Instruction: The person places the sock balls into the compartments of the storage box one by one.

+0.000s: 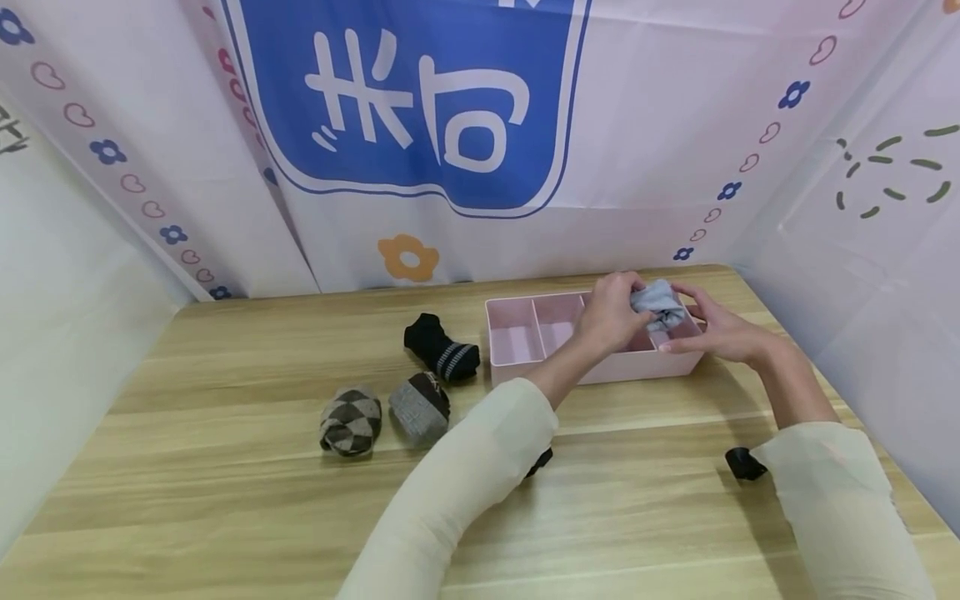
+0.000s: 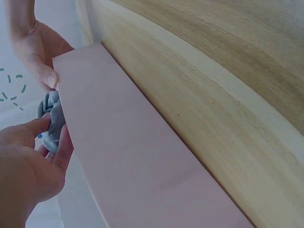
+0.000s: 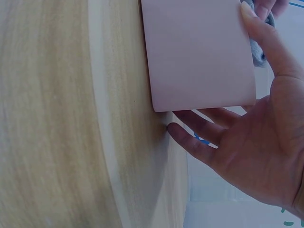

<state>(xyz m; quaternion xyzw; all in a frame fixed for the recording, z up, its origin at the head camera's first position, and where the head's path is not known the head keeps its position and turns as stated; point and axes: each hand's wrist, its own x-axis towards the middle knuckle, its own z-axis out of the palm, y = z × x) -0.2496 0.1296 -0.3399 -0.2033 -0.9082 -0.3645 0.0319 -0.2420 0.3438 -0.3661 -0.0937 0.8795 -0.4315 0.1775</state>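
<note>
A rolled light grey-blue sock [image 1: 658, 304] is pinched between the thumb and fingers of my left hand [image 1: 611, 312], over the right end compartment of a pink divided box [image 1: 517, 372]. My right hand [image 1: 723, 329] holds that end of the box. In the right wrist view its thumb lies at the top edge and its fingers [image 3: 192, 142] spread past the end wall [image 3: 202, 57]. The left wrist view shows the sock [image 2: 54, 121] right at the rim, partly hidden by the box's long wall [image 2: 128, 137].
Left of the box lie a black sock roll [image 1: 441, 347] with striped bands, a grey and dark brown roll [image 1: 420, 408] and a brown checked roll [image 1: 351, 422]. Small black things [image 1: 745, 463] peek out beside both sleeves. A printed cloth [image 1: 630, 183] hangs behind the wooden table [image 1: 225, 500].
</note>
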